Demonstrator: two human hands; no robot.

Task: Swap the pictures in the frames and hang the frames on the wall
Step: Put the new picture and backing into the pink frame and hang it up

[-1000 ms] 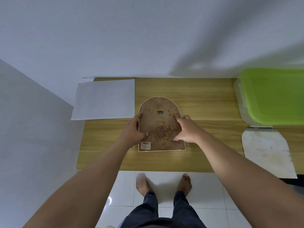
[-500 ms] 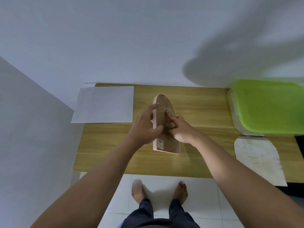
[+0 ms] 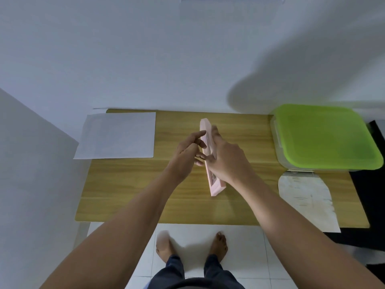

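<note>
- Head view shows us, nearest, our own bare feet (image 3: 191, 247) on the white tiles just under the near edge of the wooden table (image 3: 129, 197); if the frame slips off that edge, in our judgement it lands there.
- Next out, the pink frame (image 3: 214, 187) stands almost on edge above the middle of the table, its lower corner close to or touching the wood; we cannot tell which.
- Our right hand (image 3: 227, 161) wraps the frame from the right, fingers closed around its upper part, and seems to carry most of the load.
- Our left hand (image 3: 187, 155) sits against the left face with fingers spread wide and only the tips (image 3: 201, 146) touching. We judge that a weak hold: a quick turn could let the frame twist out and fall flat.
- Whether the backing is locked we cannot see; if loose, tilting could spill picture and glass.
- Right of us, an arched white sheet (image 3: 306, 199) overhangs the table edge and could be swept off by an elbow.
- Farther back lie a white paper (image 3: 116, 136) at left and a green-lidded box (image 3: 325, 136) at right, both well apart from the frame.
- Beyond is the bare wall (image 3: 145, 59); no hook shows, so hanging may stall.
</note>
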